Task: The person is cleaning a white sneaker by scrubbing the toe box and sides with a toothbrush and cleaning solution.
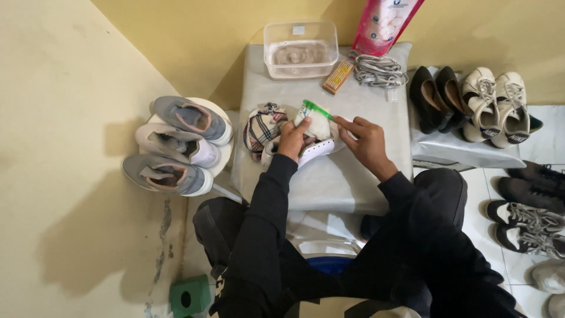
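A white shoe lies on a grey padded stand in front of me. My left hand grips the shoe from above, near its opening. My right hand holds a green-handled brush whose head rests against the top of the shoe. A plaid cloth lies bunched just left of the shoe, touching it. Both arms wear black sleeves.
At the stand's far edge sit a clear plastic tub of cloudy water, a small yellow brush, coiled laces and a red pouch. Grey sneakers stack left; black flats, cream sneakers and dark shoes lie right.
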